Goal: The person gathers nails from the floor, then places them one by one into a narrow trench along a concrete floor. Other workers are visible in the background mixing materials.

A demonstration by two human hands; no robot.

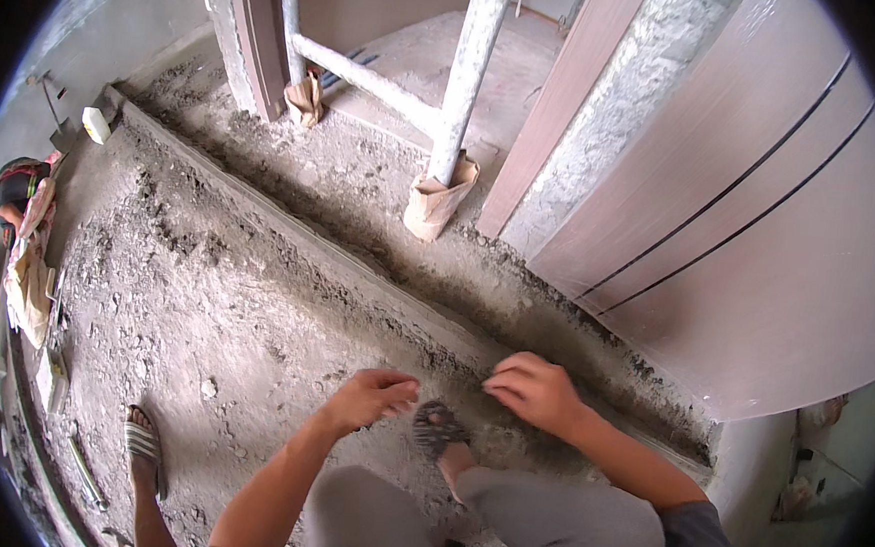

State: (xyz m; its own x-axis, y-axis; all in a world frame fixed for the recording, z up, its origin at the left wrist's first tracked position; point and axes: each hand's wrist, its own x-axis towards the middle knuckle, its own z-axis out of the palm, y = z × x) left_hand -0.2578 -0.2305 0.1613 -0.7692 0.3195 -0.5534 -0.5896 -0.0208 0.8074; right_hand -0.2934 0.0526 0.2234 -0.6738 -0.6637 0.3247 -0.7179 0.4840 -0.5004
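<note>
My left hand (380, 397) hangs above the rough concrete floor, fingers curled; anything in them is too small or hidden to make out. My right hand (531, 388) is a short way to its right, fingers also bent together, contents unclear. Below and between them is a dark striped sandal (433, 424) on my foot. Just beyond my hands runs a narrow raised mortar edge (307, 276), with a rubble-strewn channel along its far side.
Pipe posts (470, 65) stand in paper-wrapped bases (431, 208) across the channel. A large panel (760, 243) leans at right. At left, another person (17, 188) bends beside sacks (28, 289); a sandalled foot (142, 441), a shovel (62, 132) and a metal tube (87, 473) are also there.
</note>
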